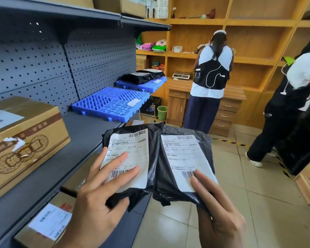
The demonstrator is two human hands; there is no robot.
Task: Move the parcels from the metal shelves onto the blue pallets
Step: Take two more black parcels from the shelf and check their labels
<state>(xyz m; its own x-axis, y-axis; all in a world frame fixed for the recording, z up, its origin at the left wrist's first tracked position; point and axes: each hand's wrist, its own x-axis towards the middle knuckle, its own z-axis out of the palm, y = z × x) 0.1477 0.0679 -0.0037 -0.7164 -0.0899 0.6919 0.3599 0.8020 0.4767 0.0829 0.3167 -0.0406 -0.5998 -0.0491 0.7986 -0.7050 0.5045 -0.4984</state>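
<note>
I hold two black plastic parcels with white shipping labels side by side in front of me. My left hand (100, 199) grips the left parcel (131, 158), fingers spread on its label and thumb under its near edge. My right hand (217, 210) grips the right parcel (184, 158) at its near corner. Ahead on the grey metal shelf (75, 144) lie two blue pallets. The near pallet (107, 104) carries only a small white slip. The far pallet (150, 85) bears black parcels (141, 76).
A brown cardboard box (23, 140) sits on the shelf at left, and more labelled boxes (48, 222) lie on the shelf below. Two people (209, 81) (290, 111) stand at the wooden shelving (258, 51) ahead and right. A green bucket (162, 112) stands on the tiled floor.
</note>
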